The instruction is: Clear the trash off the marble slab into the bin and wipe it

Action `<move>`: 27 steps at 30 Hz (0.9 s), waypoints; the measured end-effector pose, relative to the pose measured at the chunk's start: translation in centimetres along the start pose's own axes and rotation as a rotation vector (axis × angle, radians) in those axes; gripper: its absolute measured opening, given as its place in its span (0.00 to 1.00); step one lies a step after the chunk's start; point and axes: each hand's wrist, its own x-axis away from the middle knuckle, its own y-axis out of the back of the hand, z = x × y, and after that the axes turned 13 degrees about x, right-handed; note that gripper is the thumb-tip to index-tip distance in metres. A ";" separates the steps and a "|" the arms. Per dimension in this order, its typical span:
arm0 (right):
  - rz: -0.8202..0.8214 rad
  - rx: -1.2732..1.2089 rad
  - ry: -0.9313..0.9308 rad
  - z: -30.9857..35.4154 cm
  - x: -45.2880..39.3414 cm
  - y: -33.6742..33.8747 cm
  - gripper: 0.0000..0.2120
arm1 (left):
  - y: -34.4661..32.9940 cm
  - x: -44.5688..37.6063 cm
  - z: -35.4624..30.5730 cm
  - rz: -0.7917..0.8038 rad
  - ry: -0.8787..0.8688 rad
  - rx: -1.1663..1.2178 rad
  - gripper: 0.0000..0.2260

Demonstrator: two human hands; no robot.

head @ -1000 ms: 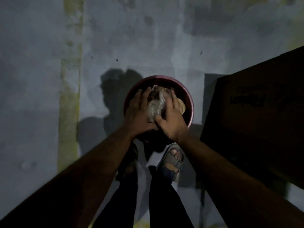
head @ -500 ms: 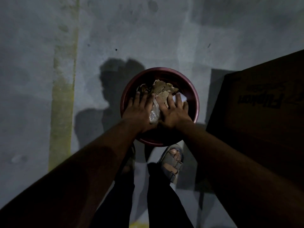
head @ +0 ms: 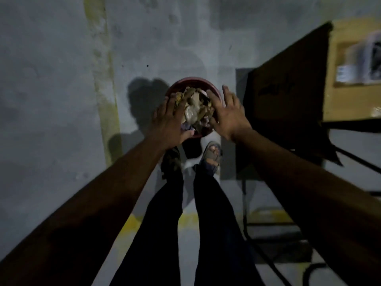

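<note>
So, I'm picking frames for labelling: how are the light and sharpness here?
Head view: dim overall, arms nearly black; hard shadow on the floor left of the bin; motion blur smears the cardboard box at right; wide-angle bend stretches the edges; trash is readable.

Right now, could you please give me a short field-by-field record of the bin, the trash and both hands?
bin: dark red round bin on the grey floor, in front of the person's feet
trash: crumpled paper and plastic piled up to the rim
left hand: open, fingers straight, at the pile's left side
right hand: open, fingers spread, at the pile's right side, holding nothing
beside bin: dark cardboard box to the right
</note>
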 end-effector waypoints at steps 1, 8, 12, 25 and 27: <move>-0.028 -0.006 0.001 0.2 1.9 1.9 0.40 | 1.4 1.6 -1.3 -0.007 -0.025 -0.004 0.48; -0.188 -0.062 -0.136 1.3 17.8 13.0 0.36 | 8.8 11.7 -10.7 -0.049 -0.256 -0.090 0.40; -0.289 -0.120 -0.305 1.7 28.9 15.2 0.37 | 10.4 17.0 -18.0 0.014 -0.482 -0.161 0.38; -0.545 -0.404 -1.026 -7.3 59.0 1.9 0.30 | -2.6 28.9 -42.2 0.260 -1.039 -0.447 0.34; -0.533 -0.429 -1.076 -9.0 63.0 -1.5 0.31 | -5.5 30.4 -45.1 0.296 -1.042 -0.438 0.35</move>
